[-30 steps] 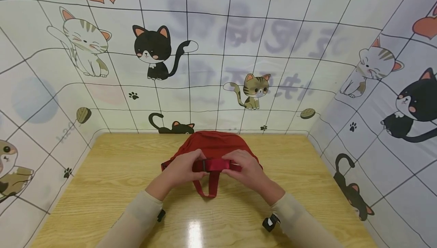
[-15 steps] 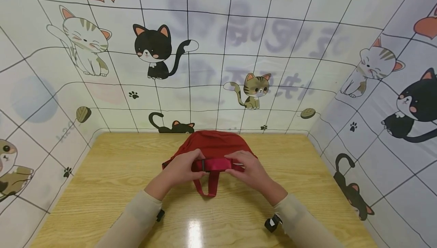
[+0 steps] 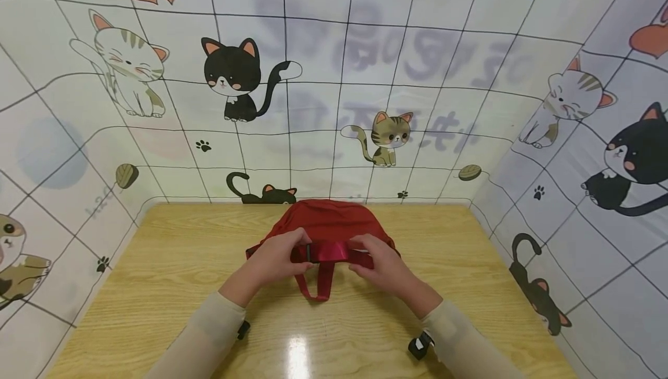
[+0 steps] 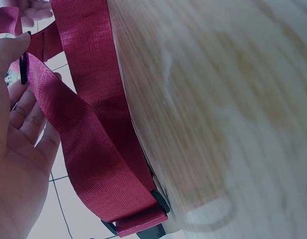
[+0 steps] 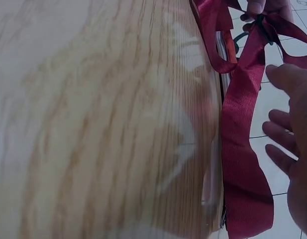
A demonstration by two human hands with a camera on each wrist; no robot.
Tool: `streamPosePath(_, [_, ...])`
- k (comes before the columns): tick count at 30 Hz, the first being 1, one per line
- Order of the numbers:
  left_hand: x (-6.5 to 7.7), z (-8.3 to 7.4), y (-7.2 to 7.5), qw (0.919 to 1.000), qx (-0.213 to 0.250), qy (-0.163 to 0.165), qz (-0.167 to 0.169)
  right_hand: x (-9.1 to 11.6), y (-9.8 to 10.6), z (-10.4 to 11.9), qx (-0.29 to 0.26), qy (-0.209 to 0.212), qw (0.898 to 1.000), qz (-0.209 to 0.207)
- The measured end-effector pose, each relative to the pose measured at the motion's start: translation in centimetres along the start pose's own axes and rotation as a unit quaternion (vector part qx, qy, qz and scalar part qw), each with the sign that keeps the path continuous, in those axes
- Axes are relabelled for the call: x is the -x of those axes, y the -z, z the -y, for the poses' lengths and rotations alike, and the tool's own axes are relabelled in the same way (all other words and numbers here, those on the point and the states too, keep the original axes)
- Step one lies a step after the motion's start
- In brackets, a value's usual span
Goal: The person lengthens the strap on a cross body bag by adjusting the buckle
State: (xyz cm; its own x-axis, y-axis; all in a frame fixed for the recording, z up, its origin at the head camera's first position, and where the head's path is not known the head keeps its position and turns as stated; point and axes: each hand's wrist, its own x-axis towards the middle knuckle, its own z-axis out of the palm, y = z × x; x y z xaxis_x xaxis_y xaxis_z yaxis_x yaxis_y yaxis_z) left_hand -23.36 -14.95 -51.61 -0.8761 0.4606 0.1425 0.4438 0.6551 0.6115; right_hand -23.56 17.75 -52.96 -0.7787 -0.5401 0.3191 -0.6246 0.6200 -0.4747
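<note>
A red backpack (image 3: 334, 219) lies on the wooden table, with a hanging webbing loop (image 3: 325, 286) at its near side. Across its front runs a shiny red strap (image 3: 332, 250). My left hand (image 3: 276, 260) pinches a black slide buckle (image 4: 24, 67) threaded on that webbing, thumb on the near face and fingers behind. To the right, my right hand (image 3: 383, 263) is beside the strap, thumb and fingers spread apart. In the right wrist view, its thumb (image 5: 285, 77) is close to the webbing (image 5: 243, 109), with a gap between thumb and fingers.
Wall sheets printed with cartoon cats enclose the table (image 3: 182, 263) at the back and sides. Dark strap fittings (image 4: 160, 201) show low in the left wrist view. A wrist camera (image 3: 420, 345) sits below the right sleeve.
My right hand has slid slightly right along the strap, and its fingers have loosened from it. My left hand keeps its hold on the slide buckle, shifting slightly left. The backpack stays put.
</note>
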Motion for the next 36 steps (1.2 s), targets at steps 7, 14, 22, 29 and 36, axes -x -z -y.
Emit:
streamPosePath(7, [0.2, -0.1, 0.2, 1.0000, 0.003, 0.004, 0.002, -0.1, -0.5, -0.5, 0.025, -0.037, 0.999, 0.012])
streamPosePath(14, [0.2, 0.1, 0.1, 1.0000, 0.005, 0.006, 0.002, -0.5, -1.3, -1.2, 0.033, -0.080, 0.995, 0.045])
streamPosePath(22, [0.1, 0.0, 0.1, 0.9999, -0.005, 0.014, 0.003, -0.5, -1.2, -1.9, 0.026, -0.067, 0.995, 0.074])
streamPosePath(29, [0.0, 0.0, 0.2, 0.9997, -0.008, 0.021, 0.011, -0.5, -0.9, -2.3, 0.031, -0.050, 0.992, 0.109])
streamPosePath(36, [0.0, 0.0, 0.4, 0.9996, -0.017, 0.014, 0.020, -0.4, -0.3, -3.1, 0.054, -0.035, 0.990, 0.127])
